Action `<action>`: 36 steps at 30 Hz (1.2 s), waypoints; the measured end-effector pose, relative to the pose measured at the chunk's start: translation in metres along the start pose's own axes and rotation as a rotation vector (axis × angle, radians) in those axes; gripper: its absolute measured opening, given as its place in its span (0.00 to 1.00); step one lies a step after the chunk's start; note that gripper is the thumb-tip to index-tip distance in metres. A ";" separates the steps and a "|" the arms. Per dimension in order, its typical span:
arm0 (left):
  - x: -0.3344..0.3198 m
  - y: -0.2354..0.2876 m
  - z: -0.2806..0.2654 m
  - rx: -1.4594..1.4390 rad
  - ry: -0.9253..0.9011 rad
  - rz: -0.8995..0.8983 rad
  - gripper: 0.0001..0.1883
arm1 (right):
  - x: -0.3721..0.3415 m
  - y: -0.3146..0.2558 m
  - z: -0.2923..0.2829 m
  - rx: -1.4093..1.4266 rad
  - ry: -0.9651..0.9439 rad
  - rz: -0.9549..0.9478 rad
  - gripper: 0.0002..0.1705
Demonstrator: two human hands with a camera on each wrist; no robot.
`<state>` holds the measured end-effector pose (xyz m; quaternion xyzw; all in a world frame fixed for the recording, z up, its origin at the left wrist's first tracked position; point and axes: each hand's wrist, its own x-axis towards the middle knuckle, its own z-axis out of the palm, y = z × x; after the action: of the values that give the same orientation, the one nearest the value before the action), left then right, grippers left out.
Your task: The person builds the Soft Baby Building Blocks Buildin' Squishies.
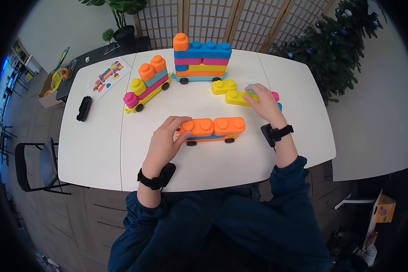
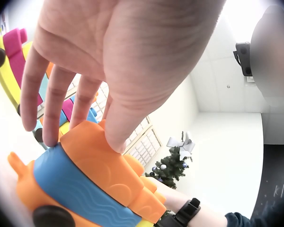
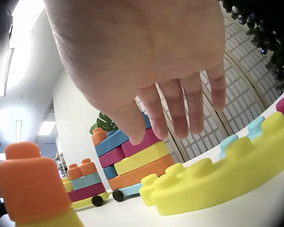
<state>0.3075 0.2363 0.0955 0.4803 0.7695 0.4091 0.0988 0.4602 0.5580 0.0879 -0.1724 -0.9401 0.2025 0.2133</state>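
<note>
Orange blocks (image 1: 229, 126) lie end to end on top of a low wheeled car with blue, yellow and orange layers. My left hand (image 1: 164, 141) holds the left orange block (image 2: 97, 153) at its end, thumb on the near side and fingers across the far side. The blue layer (image 2: 80, 184) shows below it in the left wrist view. Over to the right, my right hand (image 1: 266, 108) is above a long yellow block (image 1: 235, 98), its fingers extended and apart; the right wrist view shows nothing held in that hand (image 3: 156, 61).
A tall stacked car (image 1: 203, 61) stands at the back, with a sloping yellow-based car (image 1: 153, 87) left of it. Another yellow block (image 1: 224, 86) and pink (image 1: 275, 96) and light blue pieces are around my right hand. A picture sheet (image 1: 109, 78) and black object (image 1: 84, 109) lie left.
</note>
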 end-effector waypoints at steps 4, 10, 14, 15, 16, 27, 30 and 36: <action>0.001 0.004 0.000 -0.016 0.009 -0.009 0.17 | 0.033 0.004 0.020 -0.130 -0.012 -0.052 0.16; 0.001 0.001 0.000 -0.009 -0.003 0.003 0.19 | 0.069 0.006 0.042 -0.327 -0.128 0.017 0.17; 0.001 -0.001 0.001 -0.005 -0.006 0.003 0.20 | 0.072 0.002 0.039 -0.302 -0.195 0.050 0.17; 0.001 -0.001 0.001 -0.010 0.004 0.004 0.19 | 0.070 0.000 0.038 -0.320 -0.164 0.024 0.16; 0.002 -0.002 0.001 -0.015 0.013 0.006 0.19 | 0.067 -0.005 0.034 -0.321 -0.164 0.026 0.16; 0.002 -0.009 0.005 -0.018 0.018 -0.044 0.23 | -0.008 -0.107 -0.003 0.439 0.002 -0.055 0.16; 0.002 -0.010 0.006 -0.033 0.016 -0.044 0.27 | -0.022 -0.114 0.015 0.498 -0.019 -0.129 0.17; -0.004 0.000 0.005 -0.184 -0.010 -0.090 0.41 | -0.030 -0.118 0.030 0.549 -0.014 -0.090 0.17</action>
<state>0.3124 0.2358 0.0917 0.4359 0.7490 0.4710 0.1646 0.4438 0.4355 0.1067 -0.0647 -0.8581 0.4413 0.2546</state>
